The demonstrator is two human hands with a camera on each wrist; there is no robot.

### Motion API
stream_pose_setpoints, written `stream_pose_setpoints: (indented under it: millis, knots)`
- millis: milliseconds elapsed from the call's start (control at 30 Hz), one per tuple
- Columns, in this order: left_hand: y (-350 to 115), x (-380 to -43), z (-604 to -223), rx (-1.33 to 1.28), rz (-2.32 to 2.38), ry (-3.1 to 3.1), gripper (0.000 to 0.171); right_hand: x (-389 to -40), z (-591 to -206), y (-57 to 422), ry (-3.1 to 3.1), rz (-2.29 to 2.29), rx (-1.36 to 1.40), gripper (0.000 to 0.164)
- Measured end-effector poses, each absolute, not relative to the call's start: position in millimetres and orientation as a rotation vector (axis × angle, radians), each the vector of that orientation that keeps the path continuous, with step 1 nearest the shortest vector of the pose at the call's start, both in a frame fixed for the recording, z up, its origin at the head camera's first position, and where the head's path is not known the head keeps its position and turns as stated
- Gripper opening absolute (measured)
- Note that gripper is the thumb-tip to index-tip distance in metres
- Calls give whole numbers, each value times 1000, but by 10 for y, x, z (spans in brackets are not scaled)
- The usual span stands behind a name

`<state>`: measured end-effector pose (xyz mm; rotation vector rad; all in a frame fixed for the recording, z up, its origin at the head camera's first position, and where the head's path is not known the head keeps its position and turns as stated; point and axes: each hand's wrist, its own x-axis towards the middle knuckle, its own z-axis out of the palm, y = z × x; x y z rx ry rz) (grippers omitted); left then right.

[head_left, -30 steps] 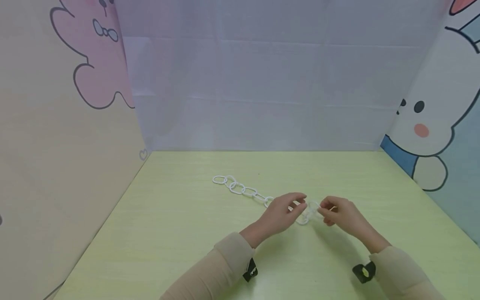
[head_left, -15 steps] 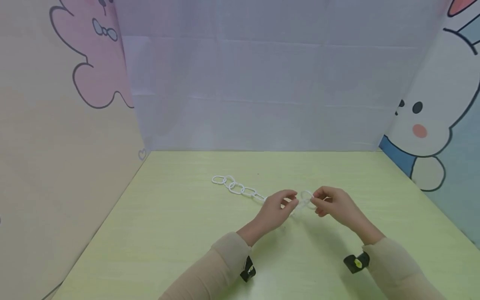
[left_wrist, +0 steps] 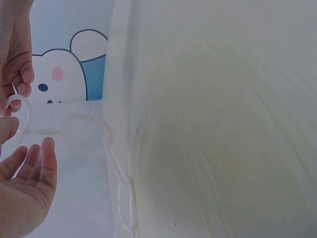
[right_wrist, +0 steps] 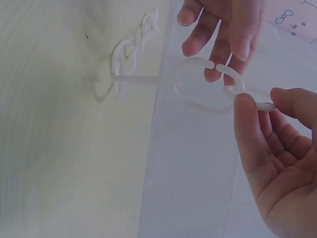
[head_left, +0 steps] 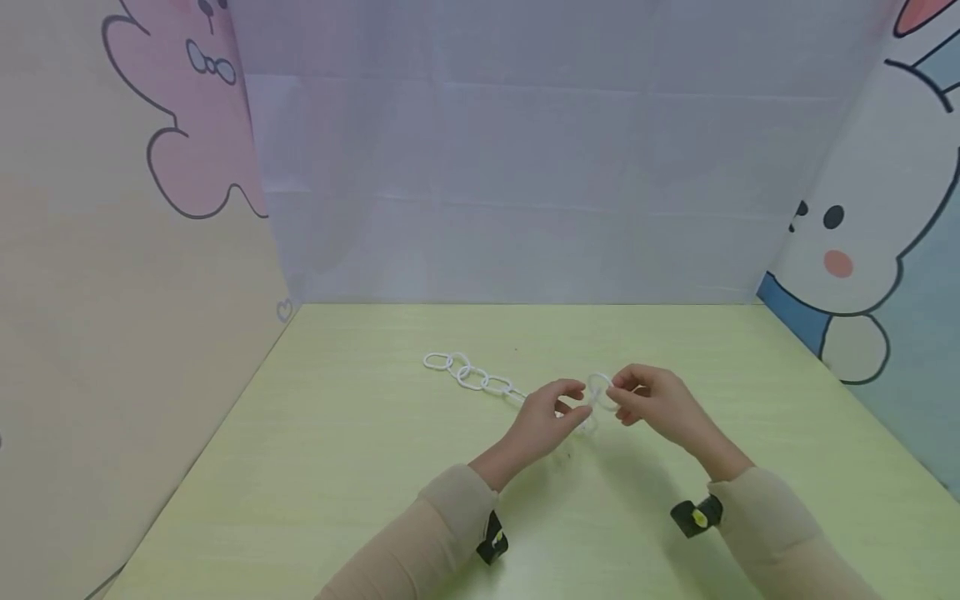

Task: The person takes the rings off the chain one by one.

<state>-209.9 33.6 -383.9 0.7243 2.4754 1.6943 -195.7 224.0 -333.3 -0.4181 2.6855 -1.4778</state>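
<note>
A white plastic chain (head_left: 472, 383) lies across the table from the back left, its near end raised between my two hands. With thumb and index finger, my right hand (head_left: 651, 404) pinches the end link (right_wrist: 266, 106). In the right wrist view this link joins a larger oval link (right_wrist: 205, 110), which shows a small gap. My left hand (head_left: 536, 421) is beside these links, its fingers relaxed and spread from the thumb; whether it touches them is unclear. More links (left_wrist: 130, 198) hang below in the left wrist view. Part of the chain is hidden behind my left hand.
The pale yellow-green table (head_left: 300, 467) reaches back to a plain light backdrop (head_left: 525, 167). Cartoon-printed panels (head_left: 855, 250) stand on both sides. Dark bands (head_left: 697, 517) are at both sleeve cuffs.
My right hand has moved left and slightly away from me, bringing the pinched link closer to my left hand. The left hand has shifted slightly left. The chain's far end stays in place.
</note>
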Motion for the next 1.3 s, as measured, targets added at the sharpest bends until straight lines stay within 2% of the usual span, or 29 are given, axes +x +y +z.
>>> stream_pose_setpoints:
  millis: [533, 1300]
  knots:
    - [337, -2118, -3841, 669, 1742, 2501, 21, -1994, -3239, 2138, 2668, -1517, -423, 17]
    - [298, -2120, -3839, 635, 1775, 2555, 10, -1985, -3248, 2179, 2626, -1608, -398, 22]
